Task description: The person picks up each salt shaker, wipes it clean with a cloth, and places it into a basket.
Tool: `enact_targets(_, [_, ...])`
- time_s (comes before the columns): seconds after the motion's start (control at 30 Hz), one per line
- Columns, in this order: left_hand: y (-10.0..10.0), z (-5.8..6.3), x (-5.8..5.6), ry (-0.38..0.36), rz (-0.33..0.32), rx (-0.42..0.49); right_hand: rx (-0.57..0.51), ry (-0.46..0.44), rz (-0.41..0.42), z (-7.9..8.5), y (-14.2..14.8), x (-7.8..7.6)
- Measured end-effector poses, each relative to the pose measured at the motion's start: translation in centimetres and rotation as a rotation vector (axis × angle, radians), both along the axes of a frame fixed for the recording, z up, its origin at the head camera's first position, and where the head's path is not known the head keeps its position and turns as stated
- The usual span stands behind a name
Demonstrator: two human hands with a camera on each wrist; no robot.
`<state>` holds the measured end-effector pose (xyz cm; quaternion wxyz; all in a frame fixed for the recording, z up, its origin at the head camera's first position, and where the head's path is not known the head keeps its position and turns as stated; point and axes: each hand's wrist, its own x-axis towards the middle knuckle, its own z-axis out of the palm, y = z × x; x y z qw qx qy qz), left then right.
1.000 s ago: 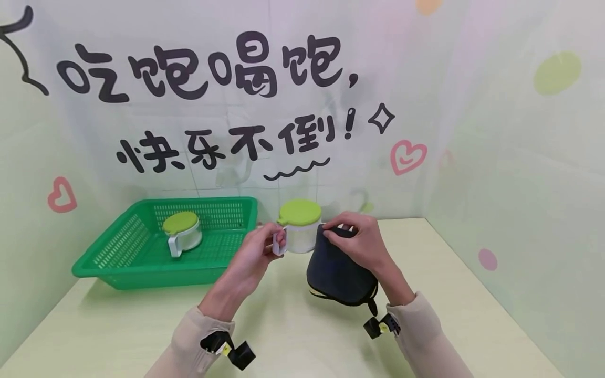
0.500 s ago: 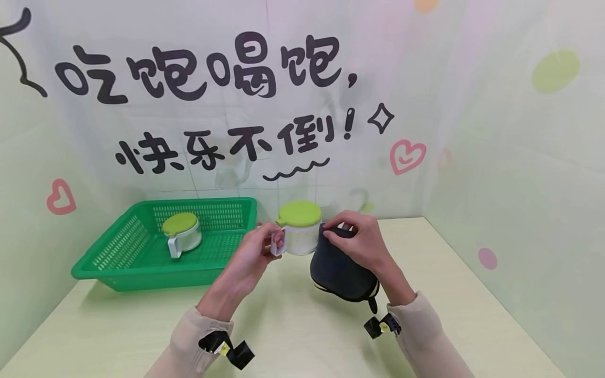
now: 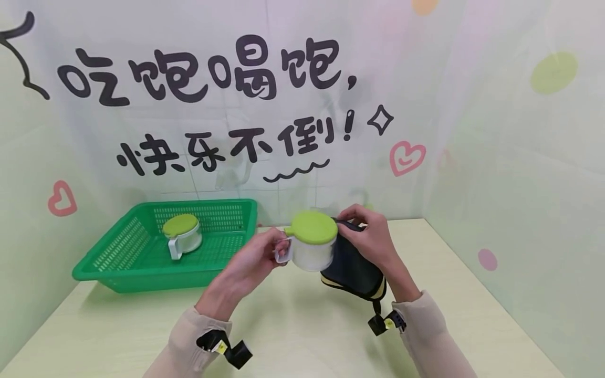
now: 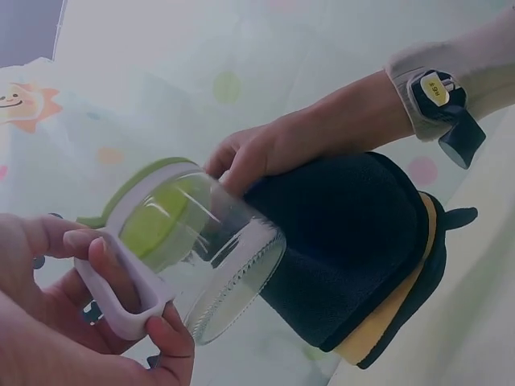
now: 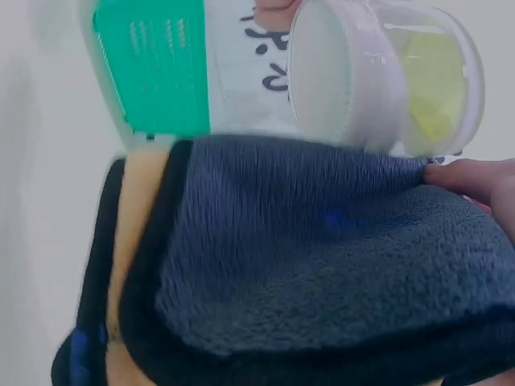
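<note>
My left hand (image 3: 252,260) grips the white handle (image 4: 138,310) of a clear seasoning jar (image 3: 312,254) with a green lid (image 3: 314,227). The jar is off the table and tilted. My right hand (image 3: 371,233) pinches the top edge of a folded dark navy cloth (image 3: 356,270), which hangs beside the jar's right side. Its lower edge shows a tan layer (image 5: 141,217) and black trim, with a small hanging loop (image 4: 460,218). In the right wrist view the jar's base (image 5: 322,68) is just beyond the cloth; I cannot tell whether they touch.
A green plastic basket (image 3: 156,281) stands at the back left on the pale table (image 3: 288,336). Inside it sits a similar jar (image 3: 190,240) with a green lid and white handle. A printed curtain (image 3: 212,115) closes off the back.
The jar has moved right and down, nearer to me, and has tilted. It now overlaps the cloth's left part. My right hand and the cloth have shifted slightly right.
</note>
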<state>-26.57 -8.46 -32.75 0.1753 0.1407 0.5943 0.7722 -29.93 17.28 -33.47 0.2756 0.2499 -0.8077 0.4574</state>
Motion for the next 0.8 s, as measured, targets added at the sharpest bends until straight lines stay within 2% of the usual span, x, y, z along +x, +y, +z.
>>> enact_targets(0.17, [0.2, -0.1, 0.1, -0.004, -0.101, 0.012, -0.126, -0.187, 0.121, 0.3, 0.1, 0.1])
enact_targets(0.33, [0.4, -0.2, 0.3, -0.014, -0.178, 0.040, -0.222, -0.427, 0.300, 0.8, 0.2, 0.3])
enact_targets(0.43, [0.6, -0.3, 0.4, -0.016, -0.229, 0.064, -0.268, -0.535, 0.404, 0.9, 0.1, 0.3])
enact_targets(0.57, [1.1, -0.5, 0.6, -0.025, -0.266, 0.082, -0.318, -0.634, 0.512, 0.8, -0.2, 0.5])
enact_targets(0.67, [1.5, -0.6, 0.9, -0.045, -0.292, 0.079, -0.327, -0.689, 0.623, 0.9, -0.8, 0.9])
enact_targets(0.8, [1.8, -0.6, 1.0, -0.036, -0.329, 0.053, -0.326, -0.727, 0.757, 0.9, -1.3, 1.4])
